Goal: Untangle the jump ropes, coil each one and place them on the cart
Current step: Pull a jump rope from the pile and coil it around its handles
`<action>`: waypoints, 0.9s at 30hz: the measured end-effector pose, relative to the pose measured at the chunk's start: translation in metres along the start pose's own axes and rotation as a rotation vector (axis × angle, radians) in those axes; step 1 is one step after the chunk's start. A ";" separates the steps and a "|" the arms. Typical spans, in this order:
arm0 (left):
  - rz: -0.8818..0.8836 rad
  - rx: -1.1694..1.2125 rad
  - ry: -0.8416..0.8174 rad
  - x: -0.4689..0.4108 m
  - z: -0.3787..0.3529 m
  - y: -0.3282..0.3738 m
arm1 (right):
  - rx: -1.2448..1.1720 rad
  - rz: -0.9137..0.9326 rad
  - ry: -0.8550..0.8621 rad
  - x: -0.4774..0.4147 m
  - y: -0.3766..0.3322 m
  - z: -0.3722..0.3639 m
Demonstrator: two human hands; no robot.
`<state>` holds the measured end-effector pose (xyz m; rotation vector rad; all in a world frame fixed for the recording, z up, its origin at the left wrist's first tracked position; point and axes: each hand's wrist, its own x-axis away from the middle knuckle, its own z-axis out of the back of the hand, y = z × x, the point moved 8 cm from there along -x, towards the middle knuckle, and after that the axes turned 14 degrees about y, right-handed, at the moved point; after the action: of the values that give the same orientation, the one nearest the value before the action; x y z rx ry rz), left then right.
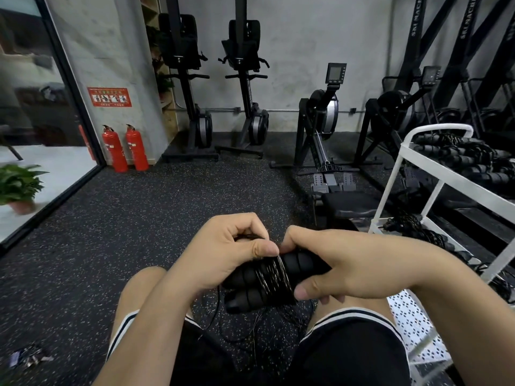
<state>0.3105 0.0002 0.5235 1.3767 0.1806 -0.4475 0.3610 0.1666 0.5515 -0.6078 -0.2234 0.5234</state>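
While my right hand (pixel 348 266) grips ribbed black foam handles (pixel 245 296), my left hand (pixel 223 252) pinches their thin wire rope (pixel 274 274); open speckled floor (pixel 167 218) ahead, white tubular cart (pixel 387 190) rightward.

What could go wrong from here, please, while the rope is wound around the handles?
The left hand only pinches the thin rope; if it slips, the turns around the handles, gripped by the right hand, could spring loose. The slack rope lying on the floor below might snag or re-tangle as it is drawn up.
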 end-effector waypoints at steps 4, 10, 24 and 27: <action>0.003 0.135 -0.081 0.000 -0.009 -0.006 | -0.118 0.028 -0.034 0.011 -0.014 0.004; 0.327 0.222 0.071 0.003 -0.008 -0.069 | -0.473 0.104 0.163 0.008 -0.019 0.022; 0.130 -0.268 0.017 0.009 -0.041 -0.022 | -0.408 0.059 0.916 -0.024 0.036 0.061; 0.090 -0.314 -0.042 0.012 -0.042 -0.018 | -0.207 -0.016 0.943 -0.029 0.049 0.059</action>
<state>0.3194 0.0361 0.4947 1.0624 0.1465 -0.3554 0.2962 0.2143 0.5684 -0.9905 0.6172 0.1560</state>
